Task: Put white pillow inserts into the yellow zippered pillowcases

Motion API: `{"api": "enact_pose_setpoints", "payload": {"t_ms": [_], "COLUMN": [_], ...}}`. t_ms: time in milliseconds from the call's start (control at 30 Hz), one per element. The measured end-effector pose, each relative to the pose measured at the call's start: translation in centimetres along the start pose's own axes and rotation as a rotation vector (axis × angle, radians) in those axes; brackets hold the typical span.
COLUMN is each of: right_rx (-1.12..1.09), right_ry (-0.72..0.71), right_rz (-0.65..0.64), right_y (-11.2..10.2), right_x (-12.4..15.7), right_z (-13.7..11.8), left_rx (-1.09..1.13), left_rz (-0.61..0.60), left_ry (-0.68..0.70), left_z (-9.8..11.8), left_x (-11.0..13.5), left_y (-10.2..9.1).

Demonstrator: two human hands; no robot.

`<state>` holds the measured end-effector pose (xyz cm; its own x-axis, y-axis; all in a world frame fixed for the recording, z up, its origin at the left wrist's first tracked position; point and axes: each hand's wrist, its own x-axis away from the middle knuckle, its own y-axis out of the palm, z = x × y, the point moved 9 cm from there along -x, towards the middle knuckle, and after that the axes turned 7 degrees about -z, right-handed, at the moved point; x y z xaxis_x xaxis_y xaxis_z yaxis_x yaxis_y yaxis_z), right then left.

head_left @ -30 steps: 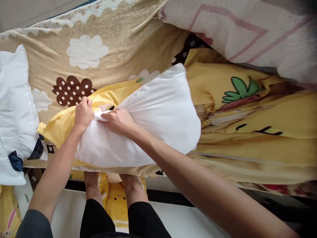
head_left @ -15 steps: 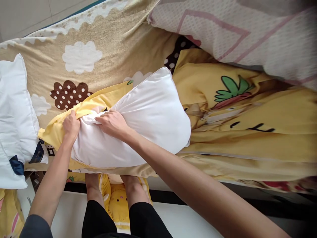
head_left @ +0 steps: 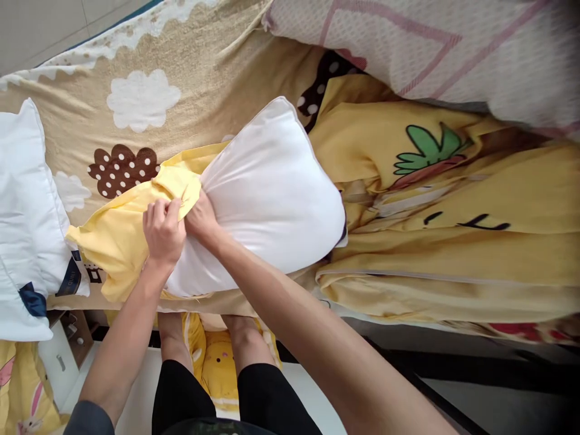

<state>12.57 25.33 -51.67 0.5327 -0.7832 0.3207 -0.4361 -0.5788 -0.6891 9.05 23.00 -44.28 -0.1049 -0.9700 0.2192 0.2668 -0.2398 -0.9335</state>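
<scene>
A white pillow point(head_left: 276, 187) lies across the bed, its left end inside a yellow pillowcase point(head_left: 120, 232). My left hand point(head_left: 163, 232) is closed on the pillowcase's open edge, pinching the yellow cloth. My right hand point(head_left: 199, 220) presses into the pillow right at that edge; its fingers are tucked under the cloth and hidden. The two hands touch each other.
A tan bedsheet point(head_left: 194, 72) with white and brown cloud shapes covers the bed. A second white pillow point(head_left: 27, 211) lies at the left. A yellow cartoon duvet point(head_left: 453, 229) and a pink patterned quilt point(head_left: 435, 48) lie at the right. My legs stand by the bed's edge.
The pillowcase edge has been drawn to the right over more of the pillow. My left hand moved right with it, and my right hand's fingers went under the cloth.
</scene>
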Motion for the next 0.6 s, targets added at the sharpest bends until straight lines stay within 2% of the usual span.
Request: {"api": "enact_pose_setpoints", "payload": {"t_ms": [67,133,233,300,367,400,467,500,600], "right_rx": [0.029,0.070,0.114,0.131,0.161,0.166,0.129,0.091,-0.022], "right_ry": [0.008,-0.017,-0.078,-0.238,-0.444,-0.491,-0.477,-0.457,-0.477], "right_rz": [0.006,0.057,0.222,0.248,0.151,0.089,-0.016,-0.053,-0.142], "right_y": [-1.0,-1.7,-1.3,1.4,5.7,7.8,11.0,12.0,12.7], "right_x": [0.6,2.4,8.0,12.8,16.9,18.3,19.2,18.9,16.8], "right_z": [1.1,1.1,-0.8,-3.7,-6.7,-7.5,-7.4,-7.0,-5.8], "left_rx": [-0.011,-0.027,-0.038,-0.031,-0.023,-0.013,0.057,0.108,0.269], "left_rz": [0.078,0.159,0.273,0.355,0.414,0.421,0.390,0.359,0.241], "left_ry": [-0.042,-0.122,-0.275,-0.357,-0.423,-0.471,-0.657,-0.773,-1.044], "left_z": [-2.5,-5.1,-8.6,-10.3,-11.5,-12.1,-13.6,-14.2,-14.5], "left_x": [2.1,4.7,9.2,12.1,14.6,15.8,18.2,19.5,23.0], "left_y": [0.6,1.0,1.2,1.1,1.0,1.1,1.8,2.5,5.5]}}
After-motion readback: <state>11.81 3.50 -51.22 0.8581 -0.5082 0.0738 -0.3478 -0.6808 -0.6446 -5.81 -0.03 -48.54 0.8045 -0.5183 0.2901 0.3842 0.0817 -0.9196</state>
